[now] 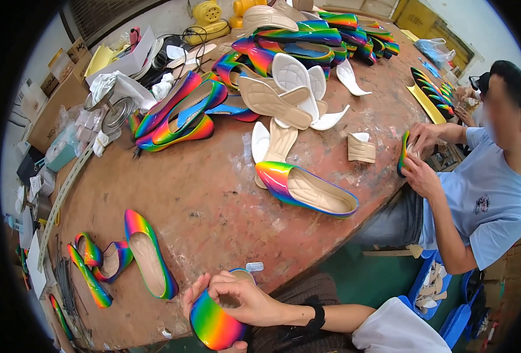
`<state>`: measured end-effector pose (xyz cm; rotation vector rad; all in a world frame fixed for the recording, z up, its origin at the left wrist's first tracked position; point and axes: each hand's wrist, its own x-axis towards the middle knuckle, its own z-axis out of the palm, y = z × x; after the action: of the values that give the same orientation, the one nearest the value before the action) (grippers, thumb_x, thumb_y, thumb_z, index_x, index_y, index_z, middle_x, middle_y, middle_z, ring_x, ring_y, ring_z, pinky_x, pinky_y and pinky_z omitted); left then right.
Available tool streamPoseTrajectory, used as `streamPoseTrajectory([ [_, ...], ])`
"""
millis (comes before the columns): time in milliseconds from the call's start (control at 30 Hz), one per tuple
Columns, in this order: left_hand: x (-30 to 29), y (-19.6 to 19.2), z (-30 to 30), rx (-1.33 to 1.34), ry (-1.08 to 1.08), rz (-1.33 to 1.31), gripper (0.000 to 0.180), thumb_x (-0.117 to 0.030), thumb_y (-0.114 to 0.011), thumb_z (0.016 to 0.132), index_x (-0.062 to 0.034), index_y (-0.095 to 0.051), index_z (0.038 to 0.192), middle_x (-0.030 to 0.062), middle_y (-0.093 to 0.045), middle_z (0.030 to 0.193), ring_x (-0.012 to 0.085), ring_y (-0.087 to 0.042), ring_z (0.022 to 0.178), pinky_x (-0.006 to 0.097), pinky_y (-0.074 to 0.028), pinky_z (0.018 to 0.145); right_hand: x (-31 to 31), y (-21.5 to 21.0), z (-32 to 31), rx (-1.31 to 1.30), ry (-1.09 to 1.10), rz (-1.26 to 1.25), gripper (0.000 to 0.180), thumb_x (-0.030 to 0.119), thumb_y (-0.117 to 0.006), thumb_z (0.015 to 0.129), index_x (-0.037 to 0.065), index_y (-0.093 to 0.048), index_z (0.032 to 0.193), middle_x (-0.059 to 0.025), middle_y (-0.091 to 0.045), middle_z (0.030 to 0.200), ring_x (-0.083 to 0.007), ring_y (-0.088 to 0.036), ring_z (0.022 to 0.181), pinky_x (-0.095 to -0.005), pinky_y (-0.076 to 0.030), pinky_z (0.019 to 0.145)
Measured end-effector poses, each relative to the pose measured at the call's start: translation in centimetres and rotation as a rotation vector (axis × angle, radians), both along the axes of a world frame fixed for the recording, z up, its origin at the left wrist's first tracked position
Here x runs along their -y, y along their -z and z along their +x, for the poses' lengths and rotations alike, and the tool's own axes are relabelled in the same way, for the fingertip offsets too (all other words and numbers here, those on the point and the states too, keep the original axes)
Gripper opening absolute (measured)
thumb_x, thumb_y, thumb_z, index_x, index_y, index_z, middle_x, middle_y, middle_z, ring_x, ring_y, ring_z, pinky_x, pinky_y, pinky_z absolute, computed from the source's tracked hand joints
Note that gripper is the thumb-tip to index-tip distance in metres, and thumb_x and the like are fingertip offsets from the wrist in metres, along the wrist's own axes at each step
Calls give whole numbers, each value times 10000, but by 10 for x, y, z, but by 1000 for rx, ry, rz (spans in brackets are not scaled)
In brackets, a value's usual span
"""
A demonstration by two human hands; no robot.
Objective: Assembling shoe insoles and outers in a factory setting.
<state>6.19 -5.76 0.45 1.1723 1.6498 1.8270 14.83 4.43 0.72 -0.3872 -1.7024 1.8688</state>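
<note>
A glossy rainbow flat shoe [216,323] is held at the table's near edge, its rounded end toward me. My right hand [248,300], a black band on its wrist, curls its fingers and thumb at the shoe's opening. Of my left hand [194,294], only fingers show along the shoe's left side; the rest is hidden behind it. Whether a small insole or other piece is between my right fingers is hidden. Left of my hands lies a finished-looking rainbow flat [150,256] with a beige insole, beside a pair of rainbow shoes [98,265] on their sides.
Another rainbow flat [307,189] stands mid-table. Beige and white quilted insoles [278,100] lie beyond it, near heaped rainbow shoes [295,38]. At right, a co-worker's hands [422,159] hold a shoe. A blue bin [428,288] stands on the floor; a white box [122,56] sits far left.
</note>
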Motion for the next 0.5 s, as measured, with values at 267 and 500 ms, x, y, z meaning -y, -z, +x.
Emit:
streamPoseTrajectory([
  [267, -28, -14, 7, 417, -23, 144, 1001, -779, -444, 880, -38, -226, 1516, 254, -556, 1228, 392, -592, 1104, 521, -454, 993, 10, -11, 3, 23, 346, 153, 157, -29, -677, 786, 24, -604, 916, -110, -626, 918, -280, -588, 920, -369, -459, 876],
  [500, -12, 20, -24, 576, 168, -70, 1052, -771, -482, 874, 8, -219, 1530, 176, -559, 1277, 277, -569, 1190, 430, -448, 1038, 11, -5, 8, 154, 207, -371, 277, -36, -683, 858, -23, -581, 1115, -30, -648, 904, -87, -602, 906, -240, -467, 864],
])
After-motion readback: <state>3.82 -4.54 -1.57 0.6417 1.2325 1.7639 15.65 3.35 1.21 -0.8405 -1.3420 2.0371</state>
